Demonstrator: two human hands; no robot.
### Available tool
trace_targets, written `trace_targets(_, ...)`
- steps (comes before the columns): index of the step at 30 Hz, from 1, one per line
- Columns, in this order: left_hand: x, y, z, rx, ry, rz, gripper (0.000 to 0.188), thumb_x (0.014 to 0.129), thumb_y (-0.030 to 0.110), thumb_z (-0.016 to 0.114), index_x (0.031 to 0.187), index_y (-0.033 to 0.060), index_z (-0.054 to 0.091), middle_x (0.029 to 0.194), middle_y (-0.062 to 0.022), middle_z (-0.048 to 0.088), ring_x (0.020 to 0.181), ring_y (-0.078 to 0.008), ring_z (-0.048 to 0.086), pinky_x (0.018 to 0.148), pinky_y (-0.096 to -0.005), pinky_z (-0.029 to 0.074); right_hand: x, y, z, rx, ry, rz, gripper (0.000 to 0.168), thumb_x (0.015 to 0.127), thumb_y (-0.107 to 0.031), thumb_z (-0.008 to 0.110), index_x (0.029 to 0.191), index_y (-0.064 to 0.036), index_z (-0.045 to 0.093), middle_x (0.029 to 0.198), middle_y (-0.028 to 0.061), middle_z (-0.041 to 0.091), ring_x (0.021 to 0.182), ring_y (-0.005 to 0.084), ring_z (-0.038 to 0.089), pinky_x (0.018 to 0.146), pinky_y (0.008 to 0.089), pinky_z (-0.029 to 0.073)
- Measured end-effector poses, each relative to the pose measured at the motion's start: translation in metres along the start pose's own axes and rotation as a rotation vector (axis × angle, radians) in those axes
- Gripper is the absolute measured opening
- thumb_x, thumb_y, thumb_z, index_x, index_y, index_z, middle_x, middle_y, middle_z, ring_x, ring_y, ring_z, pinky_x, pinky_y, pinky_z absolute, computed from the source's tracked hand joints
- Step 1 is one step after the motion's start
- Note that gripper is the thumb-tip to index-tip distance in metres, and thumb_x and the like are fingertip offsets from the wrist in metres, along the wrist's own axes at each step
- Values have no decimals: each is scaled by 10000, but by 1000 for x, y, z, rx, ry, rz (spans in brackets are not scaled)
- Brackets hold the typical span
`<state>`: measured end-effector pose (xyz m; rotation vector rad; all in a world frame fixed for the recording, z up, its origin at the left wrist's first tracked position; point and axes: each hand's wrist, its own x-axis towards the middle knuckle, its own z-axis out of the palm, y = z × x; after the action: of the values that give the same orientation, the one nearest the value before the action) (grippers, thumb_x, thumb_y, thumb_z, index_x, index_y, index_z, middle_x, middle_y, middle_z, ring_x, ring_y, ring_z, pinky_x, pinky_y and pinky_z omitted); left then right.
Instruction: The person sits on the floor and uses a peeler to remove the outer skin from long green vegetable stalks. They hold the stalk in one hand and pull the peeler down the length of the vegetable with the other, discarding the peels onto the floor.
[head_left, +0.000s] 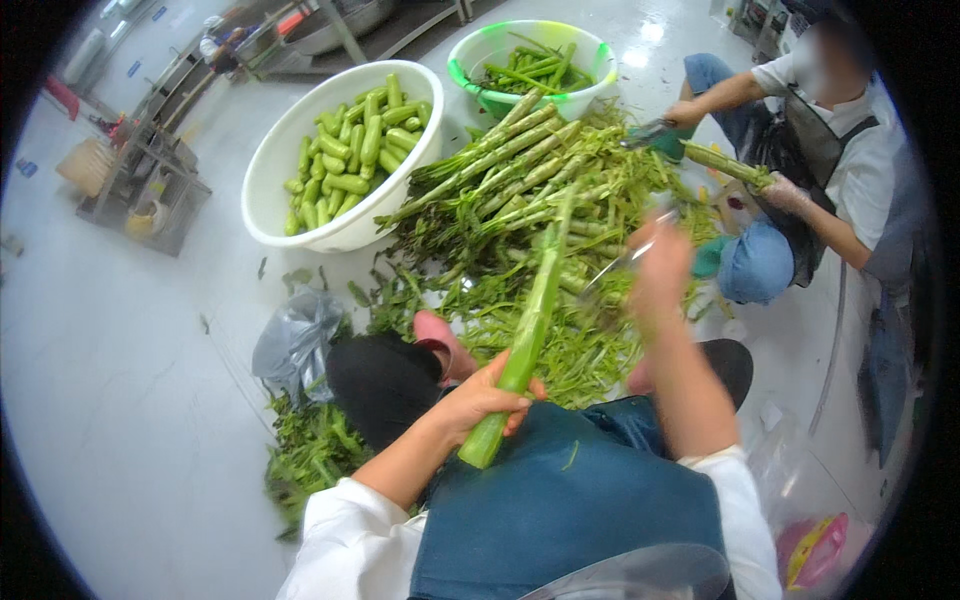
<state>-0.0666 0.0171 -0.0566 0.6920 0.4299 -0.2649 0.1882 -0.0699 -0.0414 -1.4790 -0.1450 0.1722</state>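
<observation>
My left hand (487, 405) grips the thick lower end of a long green stem (529, 337), likely celtuce, which slants up and away over my lap. Pale stripped strips show along its side. To the right of the stem, my right hand (664, 262) is blurred and closed around a metal tool (619, 262) with a thin blade, a knife or peeler. The tool appears apart from the stem. Beyond my hands, unpeeled stems (525, 157) with leafy ends lie heaped among peelings (585, 345).
A white tub (259, 187) holds several short green vegetable pieces. Behind the heap stands a green-and-white basin (461, 71) of stems. At right, a seated co-worker (817, 150) holds a stem and a tool. A grey plastic bag (296, 337) and leaves (315, 450) lie left of my legs.
</observation>
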Motion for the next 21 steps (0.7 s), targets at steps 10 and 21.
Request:
trace_targets(10, -50, 20, 28, 193, -59, -43, 792, 741, -57, 583, 1382, 146, 164, 826, -50, 484, 569, -121, 521, 466, -244, 442, 149, 74, -37, -415, 472, 163, 356, 833, -281, 543, 898, 68, 563, 856, 165, 605, 654, 215, 577, 591, 361, 455)
trace_targets(21, -10, 25, 39, 320, 95, -34, 865, 718, -75, 526, 1414, 147, 62, 781, -71, 481, 550, -155, 526, 473, -265, 448, -62, 28, 30, 254, -106, 70, 195, 876, -223, 527, 746, -87, 476, 598, -8, 467, 525, 82, 418, 493, 244, 337)
